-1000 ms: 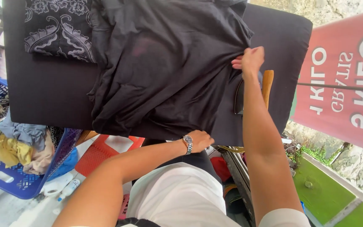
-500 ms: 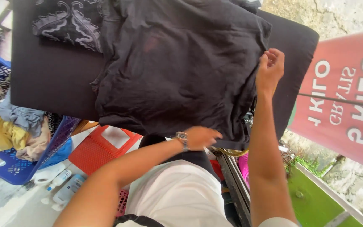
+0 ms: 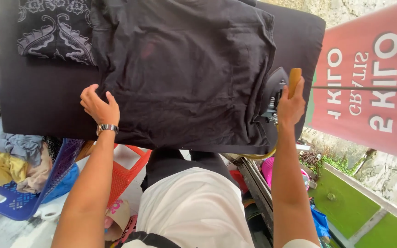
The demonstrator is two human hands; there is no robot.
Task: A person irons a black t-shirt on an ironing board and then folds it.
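Under my left hand (image 3: 98, 106), fingers spread flat, lay the black shirt (image 3: 184, 73) on the dark worktop (image 3: 42, 110); my right hand (image 3: 291, 106), beside the shirt's edge, gripped the iron (image 3: 274, 94) by its wooden handle.

I see my left hand (image 3: 98, 106) pressed flat on the lower left edge of the black shirt (image 3: 184, 69) spread over the dark ironing board (image 3: 42, 105). My right hand (image 3: 291, 106) grips the wooden handle of the iron (image 3: 274, 94) at the shirt's right edge. A patterned black cloth (image 3: 53, 27) lies top left, a blue basket (image 3: 5, 202) of clothes below.
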